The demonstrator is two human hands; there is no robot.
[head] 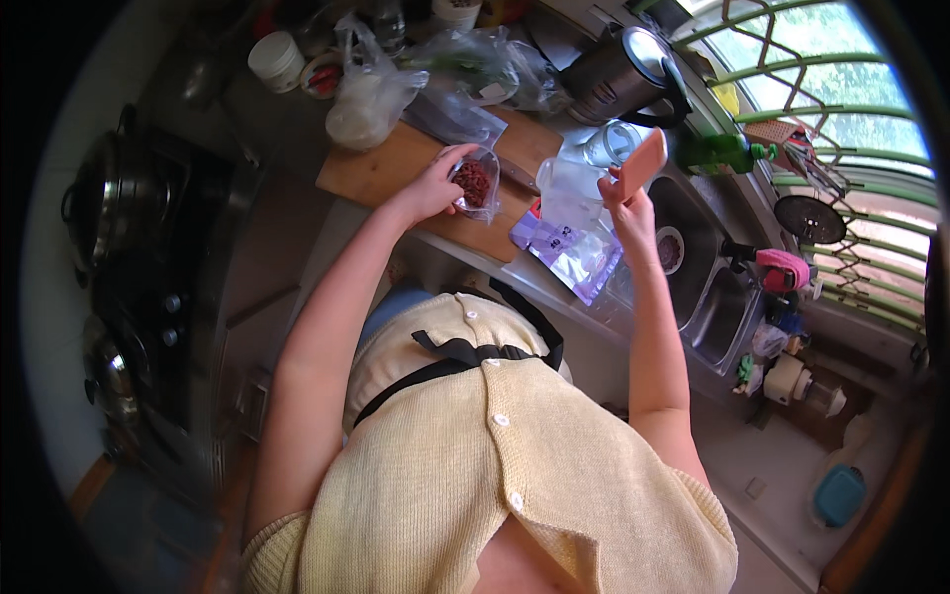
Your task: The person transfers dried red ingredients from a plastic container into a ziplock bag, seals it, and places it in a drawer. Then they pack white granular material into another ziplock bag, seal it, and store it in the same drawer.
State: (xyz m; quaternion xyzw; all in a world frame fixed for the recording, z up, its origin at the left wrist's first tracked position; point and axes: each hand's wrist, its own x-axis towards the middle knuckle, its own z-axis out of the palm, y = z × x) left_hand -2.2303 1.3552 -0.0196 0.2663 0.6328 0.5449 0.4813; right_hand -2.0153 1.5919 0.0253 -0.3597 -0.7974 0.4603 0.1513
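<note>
My left hand (pixel 434 185) grips a clear plastic bag by its near left edge, over the wooden cutting board (pixel 371 174). Small dark red dried pieces (pixel 473 184), which look like dried berries, fill the bag's lower part. Raised over the sink's left side, my right hand (pixel 629 211) holds a flat salmon-coloured piece (pixel 644 162), lid-like in shape. Just left of that hand stands a translucent plastic container (pixel 570 191). A purple and clear pouch (pixel 571 251) bearing writing lies below the container. Part of a knife (pixel 519 177) rests on the board behind the bag.
Tied plastic bags (pixel 364 111) and a white tub (pixel 276 61) stand behind the board. An electric kettle (pixel 620 78) and a glass jug (pixel 612 142) are at the back right. The steel sink (pixel 686 297) lies right, a stove with a pot (pixel 111 200) left.
</note>
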